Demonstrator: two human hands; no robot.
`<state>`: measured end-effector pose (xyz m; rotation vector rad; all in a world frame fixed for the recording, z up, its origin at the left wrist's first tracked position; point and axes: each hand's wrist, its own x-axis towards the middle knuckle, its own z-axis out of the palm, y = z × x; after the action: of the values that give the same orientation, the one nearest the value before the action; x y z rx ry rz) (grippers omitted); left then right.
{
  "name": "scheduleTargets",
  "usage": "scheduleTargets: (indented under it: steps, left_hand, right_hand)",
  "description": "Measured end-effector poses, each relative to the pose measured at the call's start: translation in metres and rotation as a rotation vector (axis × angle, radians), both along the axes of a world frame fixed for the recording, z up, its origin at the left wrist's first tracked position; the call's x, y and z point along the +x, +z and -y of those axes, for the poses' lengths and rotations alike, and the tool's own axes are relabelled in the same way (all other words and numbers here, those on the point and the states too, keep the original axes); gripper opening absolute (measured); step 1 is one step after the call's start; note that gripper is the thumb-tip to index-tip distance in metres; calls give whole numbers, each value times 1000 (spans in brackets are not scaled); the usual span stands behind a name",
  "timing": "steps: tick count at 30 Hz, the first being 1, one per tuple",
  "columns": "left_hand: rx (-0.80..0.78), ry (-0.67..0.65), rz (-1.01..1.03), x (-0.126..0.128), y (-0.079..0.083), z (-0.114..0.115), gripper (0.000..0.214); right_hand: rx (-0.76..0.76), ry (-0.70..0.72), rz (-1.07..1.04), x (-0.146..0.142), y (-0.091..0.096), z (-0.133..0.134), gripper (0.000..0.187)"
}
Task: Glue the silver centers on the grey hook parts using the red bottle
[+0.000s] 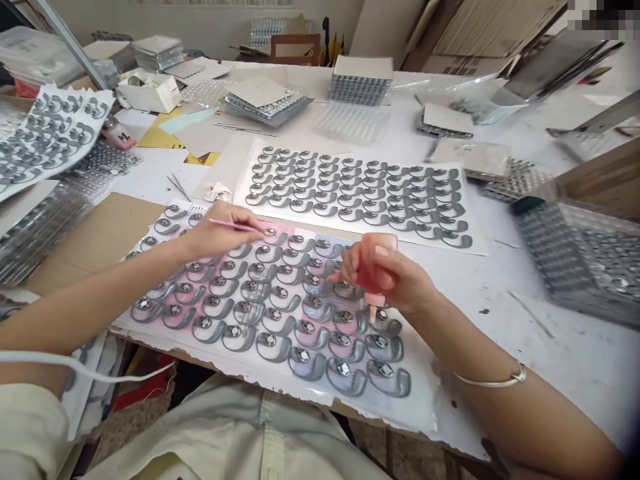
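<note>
A white sheet (430, 417) in front of me carries rows of grey curved pieces, each with a shiny stone. My left hand (220, 230) pinches a thin pink stick (237, 226) whose tip touches a stone (271, 233) in the far row. My right hand (395, 280) is wrapped round a small pink squeeze bottle (373, 270), nozzle pointing down just above a grey piece (385, 325) near the sheet's right side.
A second sheet (477, 243) of grey pieces lies beyond the first, a third sheet (50, 133) at the far left. Stacks of clear blister trays (361, 80) stand at the back, more trays (580, 257) on the right. Tweezers (177, 185) lie near the left.
</note>
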<state>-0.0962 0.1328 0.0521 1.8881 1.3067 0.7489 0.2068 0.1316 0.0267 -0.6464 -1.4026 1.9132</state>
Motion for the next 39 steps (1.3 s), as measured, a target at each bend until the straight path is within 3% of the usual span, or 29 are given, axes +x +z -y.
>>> scheduleTargets:
  steps: [4,8,15,20,26,34,39]
  left_hand:
    - [103,-219,-37,35,-10,14,12]
    - [199,-358,-55,53,-21,19,8]
    - [280,-406,-34,62,-39,26,12]
    - [261,-447,-47,62,-40,27,15]
    - [276,-415,-60,55,-35,26,14]
    - [200,-324,-50,47,-23,25,10]
    - [190,-146,-86,41,-12,24,11]
  right_hand:
    - [-50,-122,-6,3,0,-7,37]
    - [-58,-271,14,3,-3,-9,40]
    - [10,-383,8,8,-1,-13,39]
    - [99,-410,44,6,-1,-13,40]
    - [198,-516,-5,3,5,-12,40]
    - [232,-484,-14,3,2,-14,42]
    - [73,-383,-7,7,2,-12,40]
